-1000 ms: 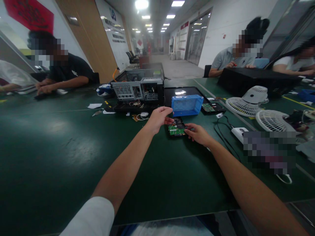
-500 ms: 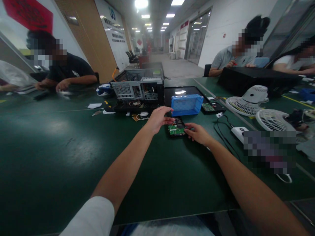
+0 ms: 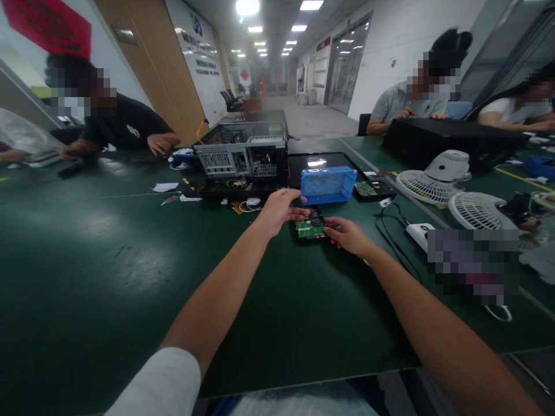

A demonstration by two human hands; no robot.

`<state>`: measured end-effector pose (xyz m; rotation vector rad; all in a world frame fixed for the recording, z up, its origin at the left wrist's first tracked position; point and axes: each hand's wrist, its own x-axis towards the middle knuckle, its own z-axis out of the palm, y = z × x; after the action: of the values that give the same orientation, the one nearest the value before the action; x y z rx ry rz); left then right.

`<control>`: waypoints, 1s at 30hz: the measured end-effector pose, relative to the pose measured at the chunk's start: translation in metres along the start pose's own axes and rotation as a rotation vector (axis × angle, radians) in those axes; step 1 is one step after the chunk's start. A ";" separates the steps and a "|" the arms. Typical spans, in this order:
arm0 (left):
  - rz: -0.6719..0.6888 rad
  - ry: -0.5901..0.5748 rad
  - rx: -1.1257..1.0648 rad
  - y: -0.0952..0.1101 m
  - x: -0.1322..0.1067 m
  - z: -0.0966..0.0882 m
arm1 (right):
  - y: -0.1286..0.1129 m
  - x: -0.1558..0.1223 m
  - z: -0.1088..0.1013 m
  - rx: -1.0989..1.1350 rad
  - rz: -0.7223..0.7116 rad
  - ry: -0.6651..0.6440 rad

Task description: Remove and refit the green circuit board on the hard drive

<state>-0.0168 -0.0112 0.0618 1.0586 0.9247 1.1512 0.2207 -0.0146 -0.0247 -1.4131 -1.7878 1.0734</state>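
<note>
On the green table lies a hard drive (image 3: pixel 310 230), its green circuit board showing beside a dark metal casing. My right hand (image 3: pixel 347 236) pinches the drive's right edge between thumb and fingers. Over its upper left side reaches my left hand (image 3: pixel 281 211), fingers stretched out and thumb apart; whether the fingertips touch the casing I cannot tell. Just behind the drive a blue plastic bin (image 3: pixel 328 186) stands on its side, its open face toward me.
An opened computer case (image 3: pixel 243 159) stands behind my left hand. A flat black panel (image 3: pixel 323 161) and another circuit-board device (image 3: pixel 373 189) lie beyond the bin. White fans (image 3: pixel 431 186), a power strip (image 3: pixel 420 231) and cables occupy the right. Co-workers sit across the table.
My hands and the hard drive stay almost where they were. At the far left, a co-worker's hand has lifted and moved right, away from the tabletop.
</note>
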 end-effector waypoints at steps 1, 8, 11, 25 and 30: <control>0.001 0.003 -0.002 0.000 0.000 0.000 | 0.000 0.000 0.000 -0.001 0.000 -0.001; -0.005 0.031 0.060 0.001 -0.001 0.002 | 0.002 0.001 0.000 -0.019 0.000 0.011; 0.020 0.048 0.090 0.002 -0.001 0.002 | 0.002 0.001 -0.001 -0.007 -0.005 0.009; 0.029 0.051 0.079 0.001 0.000 0.002 | 0.002 0.000 0.000 0.003 -0.006 0.000; 0.021 0.018 0.030 0.001 0.000 0.001 | -0.003 -0.001 -0.001 -0.012 -0.005 0.002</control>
<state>-0.0157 -0.0119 0.0630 1.0863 0.9499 1.1693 0.2203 -0.0162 -0.0221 -1.4158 -1.7985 1.0601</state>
